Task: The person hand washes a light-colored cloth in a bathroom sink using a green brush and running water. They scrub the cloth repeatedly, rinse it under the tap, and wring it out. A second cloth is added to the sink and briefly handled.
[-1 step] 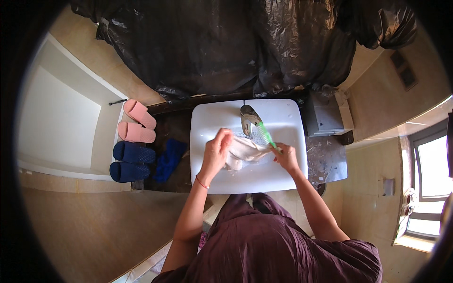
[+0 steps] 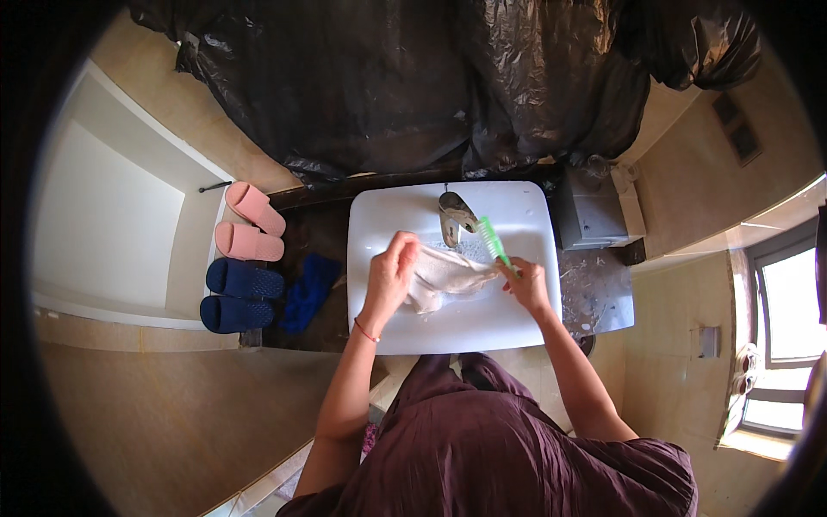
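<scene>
A wet, off-white cloth (image 2: 450, 274) is stretched between my hands over the white washbasin (image 2: 366, 258). My left hand (image 2: 394, 263) is closed on its left end, a red band round that wrist. In my right hand (image 2: 527, 286) is a green brush (image 2: 492, 239), gripped by its handle with the bristled head pointing up and away. The cloth's right end reaches the fingers of that hand; whether they pinch it too I cannot tell. Beyond the cloth stands the metal faucet (image 2: 451, 219), close to the brush head. Suds or water show in the basin below.
Left of the basin lie a crumpled blue cloth (image 2: 311, 293), pink slippers (image 2: 251, 242) and dark blue slippers (image 2: 237, 314). A grey box (image 2: 593, 211) stands to the right on the dark counter (image 2: 603, 293). Black plastic sheeting (image 2: 370, 86) hangs behind. A window (image 2: 788, 306) is at far right.
The brush head has shifted slightly to the right and up, away from the faucet. My right hand has moved a little right and the left slightly up; the cloth hangs a bit more spread.
</scene>
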A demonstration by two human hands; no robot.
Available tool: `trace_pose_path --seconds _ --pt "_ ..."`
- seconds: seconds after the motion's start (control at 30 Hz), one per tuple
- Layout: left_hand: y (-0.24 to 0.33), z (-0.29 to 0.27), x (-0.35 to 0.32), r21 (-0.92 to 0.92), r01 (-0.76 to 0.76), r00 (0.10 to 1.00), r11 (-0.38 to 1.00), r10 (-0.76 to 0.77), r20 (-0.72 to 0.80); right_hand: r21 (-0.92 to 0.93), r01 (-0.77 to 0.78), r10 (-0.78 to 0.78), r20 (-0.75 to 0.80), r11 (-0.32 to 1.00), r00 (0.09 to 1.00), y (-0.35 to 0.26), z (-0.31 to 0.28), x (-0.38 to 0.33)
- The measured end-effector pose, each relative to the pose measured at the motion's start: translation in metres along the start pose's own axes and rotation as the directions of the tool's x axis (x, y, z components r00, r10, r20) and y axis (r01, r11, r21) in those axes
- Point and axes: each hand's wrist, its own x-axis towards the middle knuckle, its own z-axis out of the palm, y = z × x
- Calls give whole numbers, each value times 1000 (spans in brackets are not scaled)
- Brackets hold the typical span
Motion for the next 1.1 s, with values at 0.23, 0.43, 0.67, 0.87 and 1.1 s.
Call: trace_pose_path --seconds 0.23,0.43,0.67,0.87,1.1 --pt "2 -13 28 206 -83 989 975 105 -103 250 153 -130 -104 956 986 -54 -48 30" --pt "-23 14 3 167 -279 960 946 281 14 148 154 -163 46 977 986 -54 -77 30" --pt "-95 92 -95 184 -191 879 964 84 470 -437 65 36 218 897 975 55 -69 -6" --pt "-95 120 -151 143 -275 825 951 157 542 -607 125 -53 135 785 989 80 -38 -40" --pt "-95 117 -175 370 -357 793 858 68 606 -769 399 74 496 500 865 44 35 -109"
